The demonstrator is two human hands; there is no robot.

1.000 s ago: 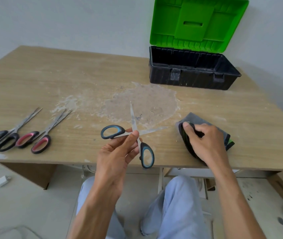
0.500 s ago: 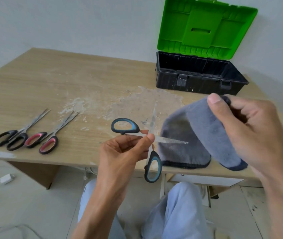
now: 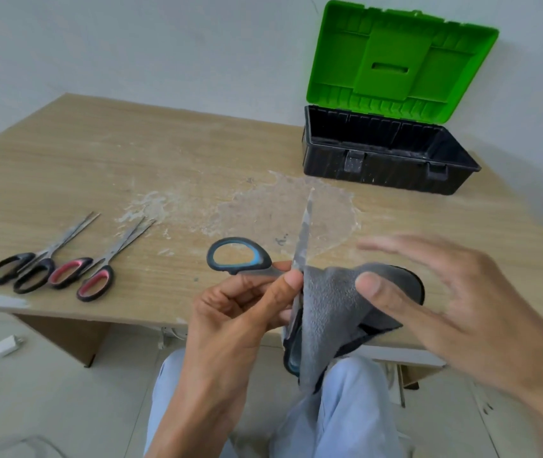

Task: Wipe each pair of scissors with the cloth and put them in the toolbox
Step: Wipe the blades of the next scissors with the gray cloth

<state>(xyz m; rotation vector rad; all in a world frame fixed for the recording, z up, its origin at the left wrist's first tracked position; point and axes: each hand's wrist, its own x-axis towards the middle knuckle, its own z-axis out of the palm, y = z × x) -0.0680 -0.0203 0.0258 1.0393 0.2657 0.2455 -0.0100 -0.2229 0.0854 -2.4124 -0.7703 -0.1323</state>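
Note:
My left hand (image 3: 240,312) pinches the blue-handled scissors (image 3: 237,256) near their pivot, in front of the table's front edge. The scissors are spread open. One blade points up; the other blade and the lower handle are mostly hidden under the grey cloth (image 3: 329,309). My right hand (image 3: 445,309) holds the cloth draped over that blade, thumb pressed on top, with blurred fingers stretched out behind it. Black-handled scissors (image 3: 28,269) and red-handled scissors (image 3: 95,276) lie side by side at the table's left front. The black toolbox (image 3: 379,170) stands open at the back right.
The toolbox's green lid (image 3: 399,61) stands upright against the wall. A patch of dried white residue (image 3: 263,206) marks the middle of the wooden table (image 3: 98,153). A white adapter (image 3: 7,345) with a cable lies on the floor at the left. My knees are below the table edge.
My right hand lifted the cloth off the table, brought it left and laid it over one blade of the blue scissors. My left hand has kept hold of the scissors.

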